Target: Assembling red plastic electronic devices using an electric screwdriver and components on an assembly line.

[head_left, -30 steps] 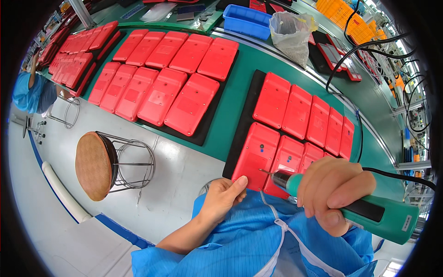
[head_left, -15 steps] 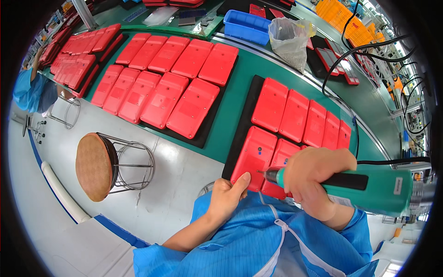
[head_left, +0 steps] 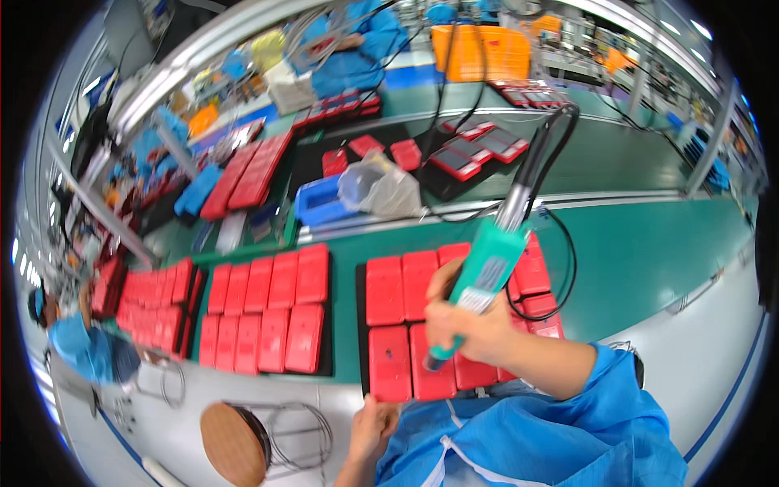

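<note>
My right hand (head_left: 466,325) is wrapped round a green electric screwdriver (head_left: 490,264) with a pale label, its dark cable running from the top. The driver's tip points down over the near row of red plastic casings and looks blurred; whether it touches one I cannot tell. Beside it lies the nearest left red casing (head_left: 389,365), back side up with a small dark spot. My left hand (head_left: 374,422) is curled at the near left corner of the black mat (head_left: 363,325) under these casings; anything between its fingers is hidden.
Two rows of red casings (head_left: 272,284) lie on another mat to the left. Beyond them stand a blue bin (head_left: 320,203) and a clear plastic bag (head_left: 389,191). A round stool (head_left: 234,445) is on the floor. Co-workers in blue sit at far left and across the bench.
The view has swung upward and to the right, showing more of the bench. My right hand has lifted and turned the screwdriver more upright. My left thumb has come off the casing's face.
</note>
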Tool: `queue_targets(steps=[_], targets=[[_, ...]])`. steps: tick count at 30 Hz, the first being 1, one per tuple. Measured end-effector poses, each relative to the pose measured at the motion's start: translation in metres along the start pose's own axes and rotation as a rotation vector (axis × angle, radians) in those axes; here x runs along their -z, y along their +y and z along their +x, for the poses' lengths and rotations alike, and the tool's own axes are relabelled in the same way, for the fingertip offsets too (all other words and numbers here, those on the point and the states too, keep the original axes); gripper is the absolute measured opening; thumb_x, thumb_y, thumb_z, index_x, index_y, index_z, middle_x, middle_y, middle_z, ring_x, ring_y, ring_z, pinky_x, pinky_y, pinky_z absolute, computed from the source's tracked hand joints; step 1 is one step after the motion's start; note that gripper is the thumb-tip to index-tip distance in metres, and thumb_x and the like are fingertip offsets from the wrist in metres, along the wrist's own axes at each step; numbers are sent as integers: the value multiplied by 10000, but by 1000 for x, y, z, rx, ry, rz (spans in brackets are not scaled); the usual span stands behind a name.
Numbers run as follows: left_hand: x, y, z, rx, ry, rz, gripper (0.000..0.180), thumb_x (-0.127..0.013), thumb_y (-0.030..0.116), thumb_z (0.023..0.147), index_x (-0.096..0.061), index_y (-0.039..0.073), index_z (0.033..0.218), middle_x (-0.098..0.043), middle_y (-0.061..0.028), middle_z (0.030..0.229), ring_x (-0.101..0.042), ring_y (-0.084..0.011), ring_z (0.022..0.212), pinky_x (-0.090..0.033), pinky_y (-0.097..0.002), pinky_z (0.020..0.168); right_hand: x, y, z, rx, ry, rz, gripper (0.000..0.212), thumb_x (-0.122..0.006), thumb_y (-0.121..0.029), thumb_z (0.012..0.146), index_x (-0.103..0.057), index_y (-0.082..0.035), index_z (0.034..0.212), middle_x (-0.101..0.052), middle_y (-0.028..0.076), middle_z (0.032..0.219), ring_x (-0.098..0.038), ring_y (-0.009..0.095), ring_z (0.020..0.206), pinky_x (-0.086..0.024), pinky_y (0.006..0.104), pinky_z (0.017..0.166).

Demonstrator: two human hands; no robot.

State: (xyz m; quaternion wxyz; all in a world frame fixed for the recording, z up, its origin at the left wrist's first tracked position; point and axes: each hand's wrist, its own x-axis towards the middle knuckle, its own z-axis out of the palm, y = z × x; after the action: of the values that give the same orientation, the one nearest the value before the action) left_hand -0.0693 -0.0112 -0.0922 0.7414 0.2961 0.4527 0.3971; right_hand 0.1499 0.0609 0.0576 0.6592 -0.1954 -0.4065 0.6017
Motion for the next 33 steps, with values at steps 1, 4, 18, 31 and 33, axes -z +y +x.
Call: queue_targets(steps=[1, 4, 18, 31, 33], targets=[[6, 4, -10, 14, 23, -15, 515, -359, 420, 921, -542, -13, 711, -423, -38, 513, -316, -102, 415, -261, -224, 431, 14, -17, -1, -19, 73, 104, 202, -619, 11, 740, -494, -20, 895, -520, 31, 625, -506, 116, 433, -428, 267, 400], [59, 15, -17, 112, -138, 32, 436, -364, 360, 924, -527, 10, 721, -404, -33, 537, -375, -132, 472, -287, -234, 443, 75, -83, 0, 24, 314, -28, 284, -619, -116, 766, -460, -43, 989, -467, 15, 577, -449, 113, 404, -389, 277, 376], [-84, 225, 178, -283, -76, -150, 93, -503, 67, 839, -544, -17, 840, -577, -107, 861, -569, -207, 822, -488, -282, 720, 359, -208, -49, -427, 934, -1714, 411, -673, -4, 573, -545, 15, 963, -575, 177, 972, -588, 308, 844, -481, 388, 691], [-133, 244, 347, -312, -28, 649, 96, -532, 114, 753, -540, 94, 847, -536, 2, 812, -499, -139, 741, -389, -278, 702, 262, -162, 16, 528, 284, -1945, 236, -594, -26, 670, -579, -30, 906, -552, 145, 953, -526, 309, 905, -418, 391, 796], [-125, 242, 351, -318, -100, 636, 109, -530, 116, 757, -544, 94, 863, -539, -1, 824, -505, -145, 760, -394, -287, 710, 259, -145, 35, 341, 91, -1848, 198, -593, -62, 710, -593, -39, 906, -563, 133, 942, -539, 291, 899, -430, 385, 795]])
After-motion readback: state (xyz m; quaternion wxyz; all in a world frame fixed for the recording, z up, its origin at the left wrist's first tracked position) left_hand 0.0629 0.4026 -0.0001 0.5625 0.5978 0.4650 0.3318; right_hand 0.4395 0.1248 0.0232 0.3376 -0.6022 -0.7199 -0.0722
